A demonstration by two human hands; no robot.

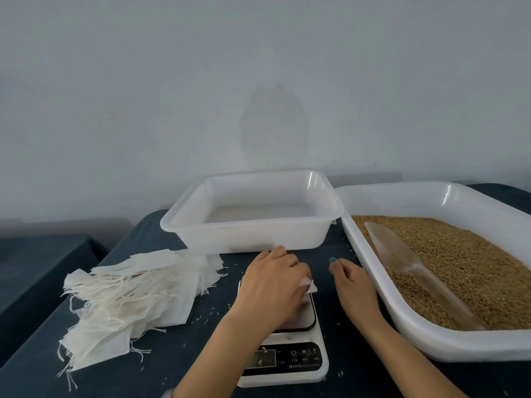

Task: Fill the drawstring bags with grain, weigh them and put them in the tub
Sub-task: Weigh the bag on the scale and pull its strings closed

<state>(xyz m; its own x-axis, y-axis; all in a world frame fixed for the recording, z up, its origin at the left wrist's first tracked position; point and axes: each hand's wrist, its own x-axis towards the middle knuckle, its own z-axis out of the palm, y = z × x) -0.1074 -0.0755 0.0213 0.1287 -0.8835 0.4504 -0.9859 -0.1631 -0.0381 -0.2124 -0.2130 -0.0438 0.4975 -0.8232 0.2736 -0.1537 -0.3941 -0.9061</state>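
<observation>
**A:** Layout, big to small?

**B:** Dark worktop (172, 354). On your right, the grain tray (402, 337), its floor covered in brown grain (459, 268). Far centre, the tub (253, 237), nothing in it that I can see. On your left, a loose pile of bags (138, 291) with the strings tangled. The scale (287, 366) is in front of you, and a clear scoop (396, 251) lies in the grain.

**A:** And the bag in play?

**B:** It is under your left hand (273, 285), over the scale platform. The fingers are curled round a crumpled white bag (309, 284), and only one corner shows past them. It looks flat and unfilled.

**A:** Right hand?

**B:** Your right hand (355, 282) is on the worktop between the scale and the tray, fingers loosely curled. There is a bluish speck at the fingertips. I cannot tell whether they pinch anything.

**A:** How will the bag handle?

**B:** My judgement is thin, limp cloth, almost weightless while empty, so it will fold shut on you. Take it at the mouth hem with two fingers inside to spread it, and keep off the strings, which will snag. Once it is filled, expect it to sag and spill if tipped, so support it from beneath and draw the cords before you lift it to the tub. The scoop is rigid and should be taken by its handle end.
</observation>
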